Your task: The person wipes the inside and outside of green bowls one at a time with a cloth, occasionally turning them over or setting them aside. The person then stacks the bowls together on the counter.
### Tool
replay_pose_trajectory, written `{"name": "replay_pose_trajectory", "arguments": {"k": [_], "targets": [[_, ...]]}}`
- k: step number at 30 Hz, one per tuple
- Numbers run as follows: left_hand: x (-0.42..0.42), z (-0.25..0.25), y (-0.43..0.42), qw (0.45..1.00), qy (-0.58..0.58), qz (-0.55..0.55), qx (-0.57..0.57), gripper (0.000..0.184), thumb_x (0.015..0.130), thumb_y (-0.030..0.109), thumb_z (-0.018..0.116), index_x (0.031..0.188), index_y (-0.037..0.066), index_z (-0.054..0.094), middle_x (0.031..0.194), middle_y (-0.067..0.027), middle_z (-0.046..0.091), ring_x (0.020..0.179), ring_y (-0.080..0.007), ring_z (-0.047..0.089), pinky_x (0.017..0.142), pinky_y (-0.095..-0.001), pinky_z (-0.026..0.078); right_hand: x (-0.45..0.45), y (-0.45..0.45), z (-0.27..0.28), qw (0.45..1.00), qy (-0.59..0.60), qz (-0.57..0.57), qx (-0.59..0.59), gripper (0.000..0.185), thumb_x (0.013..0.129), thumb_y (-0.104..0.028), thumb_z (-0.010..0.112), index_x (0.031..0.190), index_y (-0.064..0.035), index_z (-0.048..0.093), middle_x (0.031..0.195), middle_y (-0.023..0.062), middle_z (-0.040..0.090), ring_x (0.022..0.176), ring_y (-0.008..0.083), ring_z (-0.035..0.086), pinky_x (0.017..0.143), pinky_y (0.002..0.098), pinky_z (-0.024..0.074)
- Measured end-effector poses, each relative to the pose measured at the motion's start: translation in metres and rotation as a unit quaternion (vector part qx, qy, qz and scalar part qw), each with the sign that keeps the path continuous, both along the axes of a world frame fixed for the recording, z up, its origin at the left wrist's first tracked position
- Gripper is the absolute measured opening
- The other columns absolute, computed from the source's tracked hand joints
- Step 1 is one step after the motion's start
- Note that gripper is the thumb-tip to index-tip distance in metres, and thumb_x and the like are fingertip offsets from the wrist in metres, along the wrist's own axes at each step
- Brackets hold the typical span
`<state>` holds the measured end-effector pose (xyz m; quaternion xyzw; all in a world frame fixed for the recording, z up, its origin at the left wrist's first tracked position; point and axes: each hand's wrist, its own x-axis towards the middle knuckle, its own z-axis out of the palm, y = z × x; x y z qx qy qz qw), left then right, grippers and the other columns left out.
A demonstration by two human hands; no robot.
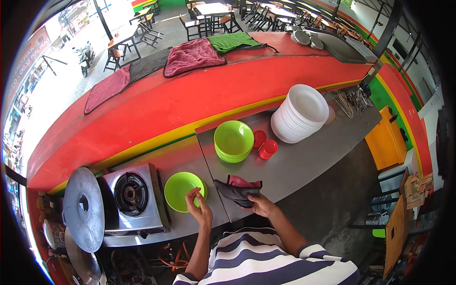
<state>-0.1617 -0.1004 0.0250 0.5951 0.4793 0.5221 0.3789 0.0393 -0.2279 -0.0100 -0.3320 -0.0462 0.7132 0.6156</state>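
Observation:
A green bowl (181,195) stands on the metal counter, right of the stove. My left hand (198,206) is raised over its right side, fingers apart and partly curled, with nothing visible in it. Farther right, my right hand (262,205) grips a folded cloth (240,192), dark grey with a dark red part on top. Beyond the cloth is a stack of green bowls (233,141), with red cups (268,149) beside it. A tall stack of white plates (300,114) rises to the right of the cups.
A gas stove (130,194) and a large round metal lid (84,209) are at the left. Cloths (195,57) lie on the red ledge (156,102). Cutlery (350,102) lies at the counter's far right. Metal trays (337,46) rest on the ledge's right end.

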Motion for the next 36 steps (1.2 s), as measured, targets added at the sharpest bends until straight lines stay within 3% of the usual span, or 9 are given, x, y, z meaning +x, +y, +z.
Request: {"name": "replay_pose_trajectory", "arguments": {"k": [2,5,9,13,14,17,23,32,36], "targets": [[0.018,-0.007,0.005,0.997,-0.039,-0.042,-0.048,0.022,0.105,0.019,0.054,0.113,-0.001,0.056,0.106,-0.0116,0.067,0.1,-0.0187,0.062,0.09,-0.0324,0.047,0.016,0.004,-0.041,0.974,-0.187,0.055,-0.112,0.051,0.092,-0.033,0.073,0.13,-0.0019,0.059,0.12,0.0098,0.069,0.108,0.0201,0.067,0.096,0.0386,0.0546],[0.047,-0.022,0.02,0.988,-0.086,-0.083,-0.1,0.025,0.104,0.021,0.057,0.115,-0.001,0.055,0.105,-0.0115,0.068,0.098,-0.0169,0.063,0.089,-0.0311,0.048,0.028,0.01,-0.018,0.878,-0.473,0.036,-0.064,0.042,0.094,-0.025,0.071,0.127,-0.0009,0.061,0.122,0.0125,0.067,0.107,0.0208,0.068,0.094,0.0376,0.0548],[0.086,-0.027,0.047,0.977,-0.051,-0.098,-0.182,0.042,0.102,0.029,0.062,0.127,-0.002,0.05,0.119,-0.0157,0.063,0.109,-0.0207,0.06,0.096,-0.0336,0.047,0.062,0.021,-0.013,0.967,-0.218,-0.086,-0.096,0.04,0.091,-0.03,0.074,0.119,-0.002,0.067,0.11,0.0082,0.071,0.099,0.0156,0.067,0.087,0.0297,0.0523],[0.138,-0.051,0.083,0.976,-0.018,-0.072,-0.206,0.07,0.098,0.038,0.068,0.146,-0.002,0.037,0.147,-0.0223,0.044,0.137,-0.0311,0.044,0.109,-0.0396,0.041,0.106,0.045,-0.017,0.955,-0.246,-0.124,-0.115,0.039,0.091,-0.024,0.075,0.12,-0.0012,0.064,0.107,0.0072,0.07,0.097,0.017,0.069,0.082,0.0313,0.0551],[0.15,-0.059,0.093,0.97,-0.021,-0.071,-0.23,0.084,0.094,0.042,0.072,0.152,-0.001,0.029,0.157,-0.0235,0.029,0.148,-0.0365,0.027,0.114,-0.0423,0.035,0.114,0.053,-0.017,0.957,-0.237,-0.131,-0.1,0.039,0.09,-0.024,0.075,0.121,-0.0016,0.063,0.108,0.0069,0.069,0.096,0.0161,0.069,0.08,0.0309,0.055],[0.179,-0.1,0.118,0.982,0.075,-0.018,-0.174,0.081,0.093,0.037,0.073,0.151,-0.001,0.03,0.152,-0.0228,0.037,0.142,-0.0336,0.037,0.112,-0.041,0.037,0.134,0.077,-0.016,0.961,-0.227,-0.147,-0.056,0.042,0.09,-0.025,0.076,0.123,-0.003,0.061,0.11,0.006,0.068,0.094,0.0137,0.068,0.076,0.0296,0.0543],[0.194,-0.082,0.121,0.971,-0.061,-0.062,-0.224,0.073,0.091,0.006,0.062,0.154,0.003,0.027,0.141,-0.0186,0.047,0.128,-0.0276,0.05,0.107,-0.0385,0.041,0.159,0.1,-0.012,0.962,-0.243,-0.105,-0.068,0.046,0.09,-0.025,0.075,0.128,-0.0053,0.057,0.114,0.0062,0.066,0.097,0.0156,0.068,0.081,0.0304,0.0541],[0.183,-0.043,0.113,0.981,0.177,-0.003,-0.085,0.056,0.105,0.02,0.045,0.158,0.01,0.028,0.163,-0.0162,0.027,0.15,-0.0513,0.01,0.122,-0.0535,0.014,0.17,0.104,-0.024,0.953,-0.294,-0.067,-0.038,0.045,0.092,-0.025,0.073,0.129,-0.0023,0.06,0.122,0.0088,0.066,0.11,0.0175,0.064,0.095,0.0318,0.0491],[0.184,-0.017,0.112,0.985,0.172,0.0,-0.016,0.049,0.109,0.026,0.038,0.156,0.011,0.032,0.159,-0.0181,0.036,0.15,-0.0455,0.02,0.121,-0.052,0.017,0.173,0.099,0.006,0.923,-0.379,-0.065,-0.022,0.043,0.094,-0.025,0.071,0.127,-0.0007,0.061,0.119,0.0087,0.068,0.109,0.0157,0.063,0.096,0.0309,0.0475]]}}
